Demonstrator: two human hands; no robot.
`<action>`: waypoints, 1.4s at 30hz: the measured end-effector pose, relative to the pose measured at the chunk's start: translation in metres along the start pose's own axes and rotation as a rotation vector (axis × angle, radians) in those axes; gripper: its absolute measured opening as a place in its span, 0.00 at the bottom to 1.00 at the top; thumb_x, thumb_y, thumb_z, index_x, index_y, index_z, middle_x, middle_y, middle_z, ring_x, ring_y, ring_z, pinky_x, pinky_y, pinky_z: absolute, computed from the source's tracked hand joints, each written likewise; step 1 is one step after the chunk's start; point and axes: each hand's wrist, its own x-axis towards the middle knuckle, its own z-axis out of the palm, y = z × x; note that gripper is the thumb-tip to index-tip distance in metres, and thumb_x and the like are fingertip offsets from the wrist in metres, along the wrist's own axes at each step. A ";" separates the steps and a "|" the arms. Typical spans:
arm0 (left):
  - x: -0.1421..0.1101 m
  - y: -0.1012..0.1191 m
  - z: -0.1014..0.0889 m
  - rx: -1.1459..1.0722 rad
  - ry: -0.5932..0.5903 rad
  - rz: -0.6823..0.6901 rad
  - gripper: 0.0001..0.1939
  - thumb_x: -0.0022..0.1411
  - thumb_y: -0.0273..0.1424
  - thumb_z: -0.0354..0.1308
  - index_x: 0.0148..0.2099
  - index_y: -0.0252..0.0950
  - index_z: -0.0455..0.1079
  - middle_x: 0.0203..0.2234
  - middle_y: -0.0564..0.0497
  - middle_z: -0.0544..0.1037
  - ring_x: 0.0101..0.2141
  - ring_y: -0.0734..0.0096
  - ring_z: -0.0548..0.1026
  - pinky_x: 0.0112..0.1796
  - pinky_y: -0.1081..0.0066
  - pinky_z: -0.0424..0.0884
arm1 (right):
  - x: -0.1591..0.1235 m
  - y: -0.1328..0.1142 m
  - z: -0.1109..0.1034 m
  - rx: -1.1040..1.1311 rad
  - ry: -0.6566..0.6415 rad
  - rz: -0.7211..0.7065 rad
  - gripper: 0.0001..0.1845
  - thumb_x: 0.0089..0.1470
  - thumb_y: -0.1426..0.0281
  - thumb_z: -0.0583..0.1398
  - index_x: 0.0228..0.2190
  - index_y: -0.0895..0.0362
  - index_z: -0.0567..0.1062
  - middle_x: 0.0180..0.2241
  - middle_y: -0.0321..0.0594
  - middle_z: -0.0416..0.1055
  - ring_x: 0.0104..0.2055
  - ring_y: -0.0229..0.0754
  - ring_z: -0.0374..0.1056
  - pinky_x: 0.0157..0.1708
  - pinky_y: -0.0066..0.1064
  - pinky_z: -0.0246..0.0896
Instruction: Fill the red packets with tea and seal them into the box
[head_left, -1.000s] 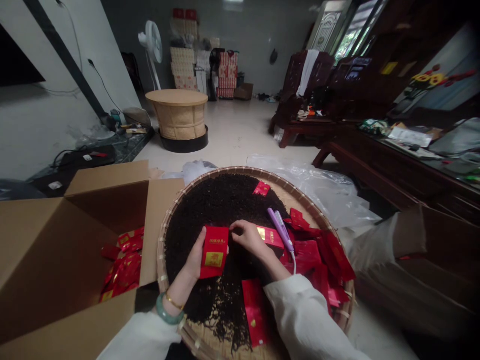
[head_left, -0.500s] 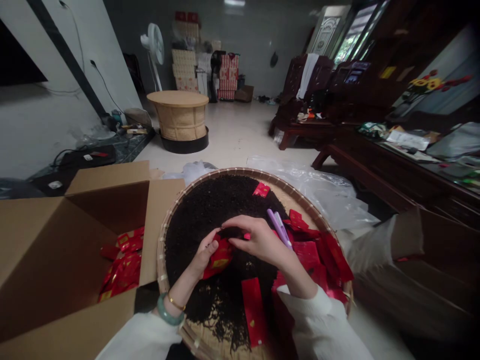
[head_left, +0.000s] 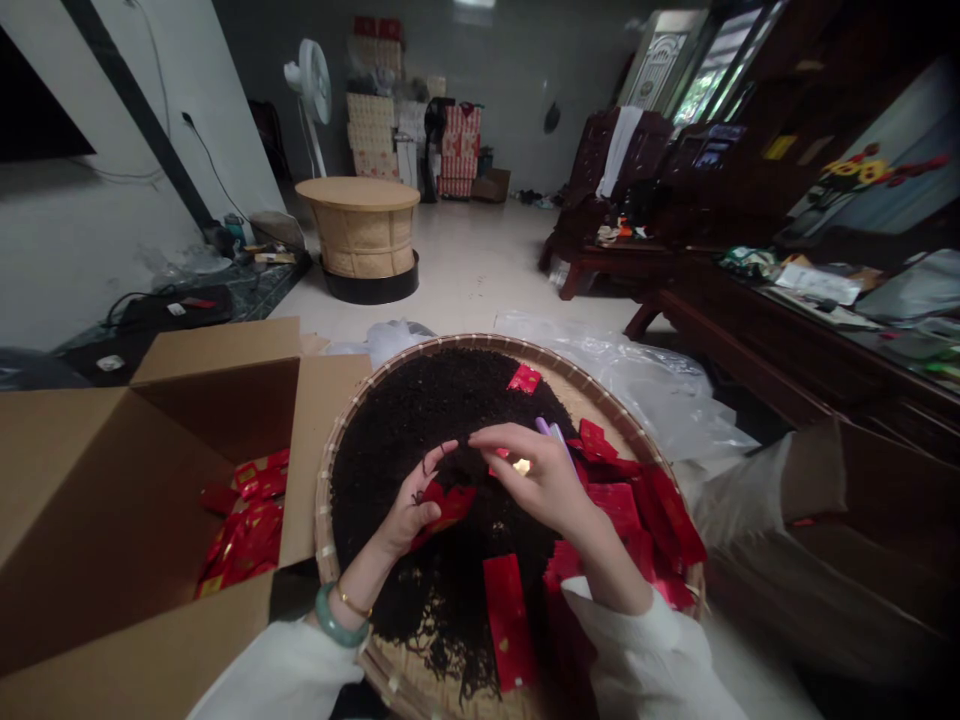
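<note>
My left hand (head_left: pixel 412 510) holds a small red packet (head_left: pixel 450 505), its thumb across the near side and its fingers raised behind; a few dark strands cling to them. My right hand (head_left: pixel 536 475) hovers just right of the packet, fingers stretched forward and the thumb apart below them. Both hands are above dark, twisted loose leaves that look like tea (head_left: pixel 420 410), spread in a round woven bamboo tray (head_left: pixel 322 520). A flat red packet (head_left: pixel 510 620) lies at the near side. A purple-and-white tool (head_left: pixel 556 432) is partly hidden behind my right hand.
Red packets (head_left: pixel 652 510) pile up on the tray's right side, and a small one (head_left: pixel 523 378) lies at the back. Left of the tray stands an open cardboard box (head_left: pixel 330 400) with filled-looking red packets (head_left: pixel 244 530) inside. Clear plastic sheeting (head_left: pixel 637 370) covers floor behind.
My right hand has moved slightly right and away from the packet. My left fingers have lifted off the packet's top, which now tilts more to the right.
</note>
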 end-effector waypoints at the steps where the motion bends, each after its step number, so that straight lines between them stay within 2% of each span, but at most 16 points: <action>1: 0.000 0.001 0.000 -0.008 -0.019 0.001 0.45 0.41 0.46 0.70 0.59 0.37 0.62 0.53 0.41 0.70 0.53 0.50 0.68 0.52 0.60 0.64 | -0.002 0.000 -0.002 -0.024 -0.023 -0.030 0.11 0.56 0.76 0.56 0.38 0.54 0.76 0.37 0.41 0.76 0.37 0.40 0.71 0.38 0.33 0.67; 4: -0.001 0.003 0.000 -0.032 -0.063 0.011 0.47 0.39 0.46 0.71 0.60 0.38 0.61 0.54 0.41 0.68 0.54 0.50 0.67 0.51 0.61 0.65 | -0.007 -0.002 -0.002 -0.126 -0.207 -0.136 0.11 0.52 0.70 0.63 0.40 0.54 0.76 0.42 0.43 0.73 0.46 0.45 0.66 0.46 0.40 0.64; 6: -0.001 0.003 0.000 -0.039 -0.084 0.007 0.47 0.38 0.46 0.71 0.60 0.38 0.61 0.55 0.42 0.68 0.54 0.50 0.67 0.51 0.62 0.65 | -0.010 -0.002 0.002 -0.205 -0.294 -0.161 0.09 0.49 0.70 0.66 0.36 0.55 0.77 0.41 0.45 0.71 0.47 0.47 0.63 0.46 0.40 0.64; 8: -0.002 0.001 -0.001 -0.054 -0.079 -0.021 0.47 0.39 0.47 0.71 0.60 0.38 0.61 0.54 0.42 0.68 0.52 0.52 0.69 0.50 0.63 0.66 | -0.011 -0.001 0.005 -0.249 -0.303 -0.152 0.02 0.51 0.72 0.64 0.31 0.57 0.76 0.38 0.45 0.70 0.44 0.46 0.63 0.43 0.38 0.64; 10: -0.004 -0.003 -0.003 -0.075 -0.057 -0.092 0.42 0.44 0.49 0.68 0.58 0.35 0.63 0.49 0.41 0.73 0.45 0.56 0.74 0.45 0.63 0.70 | -0.012 0.001 0.007 -0.252 -0.254 -0.128 0.01 0.53 0.74 0.62 0.30 0.58 0.75 0.37 0.45 0.69 0.41 0.44 0.63 0.40 0.37 0.64; 12: -0.005 -0.007 -0.004 -0.080 -0.052 -0.190 0.37 0.48 0.53 0.63 0.52 0.31 0.67 0.38 0.41 0.78 0.36 0.58 0.77 0.38 0.63 0.72 | -0.012 0.002 0.007 -0.231 -0.194 -0.094 0.02 0.54 0.74 0.60 0.30 0.58 0.74 0.37 0.45 0.68 0.40 0.44 0.63 0.39 0.37 0.64; 15: -0.007 -0.011 -0.005 -0.053 -0.058 -0.282 0.37 0.47 0.58 0.59 0.43 0.27 0.71 0.27 0.41 0.78 0.26 0.61 0.77 0.29 0.65 0.72 | -0.012 0.002 0.005 -0.123 -0.140 -0.011 0.05 0.54 0.71 0.61 0.27 0.57 0.73 0.36 0.43 0.68 0.40 0.43 0.64 0.39 0.36 0.63; 19: -0.007 -0.008 -0.004 -0.024 -0.077 -0.275 0.41 0.43 0.61 0.57 0.40 0.25 0.73 0.24 0.41 0.78 0.22 0.65 0.74 0.25 0.69 0.70 | -0.011 0.009 0.008 0.057 0.030 0.135 0.09 0.56 0.68 0.58 0.25 0.56 0.72 0.34 0.41 0.70 0.37 0.40 0.67 0.36 0.33 0.64; 22: -0.007 -0.002 -0.003 -0.004 -0.136 -0.212 0.41 0.38 0.60 0.62 0.43 0.27 0.73 0.27 0.42 0.78 0.25 0.64 0.75 0.29 0.68 0.70 | -0.011 0.017 0.008 0.080 0.199 0.174 0.08 0.56 0.66 0.58 0.27 0.56 0.73 0.34 0.42 0.70 0.38 0.42 0.67 0.35 0.33 0.64; 24: -0.006 0.004 -0.003 0.027 -0.185 -0.167 0.41 0.34 0.58 0.66 0.43 0.30 0.73 0.29 0.44 0.78 0.28 0.63 0.75 0.33 0.67 0.70 | -0.014 0.018 0.005 0.060 0.223 0.163 0.07 0.56 0.66 0.58 0.32 0.55 0.75 0.38 0.44 0.70 0.41 0.44 0.67 0.37 0.35 0.65; 26: -0.005 0.008 -0.003 0.080 -0.238 -0.127 0.40 0.31 0.57 0.67 0.42 0.33 0.74 0.30 0.46 0.77 0.31 0.63 0.75 0.36 0.67 0.69 | -0.018 0.012 0.000 0.051 0.155 0.097 0.09 0.56 0.64 0.59 0.37 0.54 0.75 0.43 0.46 0.68 0.46 0.46 0.66 0.42 0.39 0.65; 28: -0.005 0.010 -0.005 0.126 -0.265 -0.090 0.39 0.30 0.57 0.67 0.41 0.33 0.75 0.31 0.47 0.77 0.33 0.62 0.74 0.38 0.67 0.68 | -0.022 0.003 -0.006 0.062 0.018 -0.039 0.11 0.55 0.60 0.60 0.37 0.53 0.75 0.45 0.46 0.67 0.49 0.48 0.64 0.47 0.42 0.63; 32: -0.008 0.004 -0.011 0.091 -0.228 -0.102 0.40 0.33 0.57 0.67 0.44 0.34 0.73 0.32 0.47 0.76 0.33 0.62 0.74 0.36 0.66 0.69 | -0.023 -0.013 -0.012 -0.092 -0.268 -0.276 0.15 0.51 0.59 0.63 0.37 0.55 0.75 0.46 0.48 0.67 0.55 0.51 0.58 0.53 0.46 0.57; 36: -0.013 -0.006 -0.014 -0.010 -0.146 -0.226 0.38 0.39 0.57 0.64 0.45 0.34 0.70 0.28 0.48 0.77 0.26 0.65 0.74 0.30 0.67 0.70 | -0.016 -0.016 -0.011 -0.342 -0.396 -0.213 0.14 0.52 0.61 0.62 0.37 0.57 0.75 0.44 0.49 0.69 0.52 0.52 0.59 0.50 0.46 0.60; 40: -0.011 -0.009 -0.011 -0.012 -0.179 -0.373 0.36 0.48 0.60 0.56 0.38 0.28 0.72 0.22 0.44 0.78 0.21 0.65 0.75 0.24 0.70 0.70 | -0.011 -0.009 -0.007 -0.332 -0.457 -0.120 0.12 0.53 0.61 0.62 0.32 0.58 0.77 0.41 0.47 0.69 0.45 0.46 0.64 0.44 0.38 0.64; 42: -0.010 -0.007 -0.007 -0.020 -0.178 -0.422 0.37 0.49 0.61 0.53 0.36 0.27 0.73 0.23 0.42 0.78 0.22 0.63 0.76 0.25 0.69 0.71 | -0.010 -0.005 -0.006 -0.296 -0.475 -0.089 0.11 0.54 0.62 0.61 0.31 0.58 0.77 0.40 0.46 0.69 0.43 0.44 0.66 0.43 0.35 0.64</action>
